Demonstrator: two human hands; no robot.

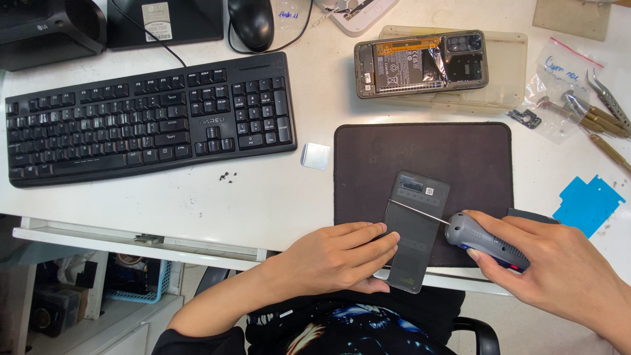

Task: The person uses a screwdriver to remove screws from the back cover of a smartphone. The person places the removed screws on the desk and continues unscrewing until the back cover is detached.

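Observation:
A dark phone back cover [415,230] lies on a black mat [420,158] at the desk's front edge. My left hand [335,260] presses on the cover's left side and lower end, holding it down. My right hand [552,269] grips a grey-handled screwdriver [483,240]; its thin metal shaft runs left across the cover, with the tip near the cover's left edge, close to my left fingertips.
A black keyboard [148,115] fills the left of the white desk. An opened phone [420,62] rests on a clear tray [506,92] at the back. Tweezers [608,108], a plastic bag [559,85], a blue film piece [588,204], several small screws [227,176] and a mouse [251,23] lie around.

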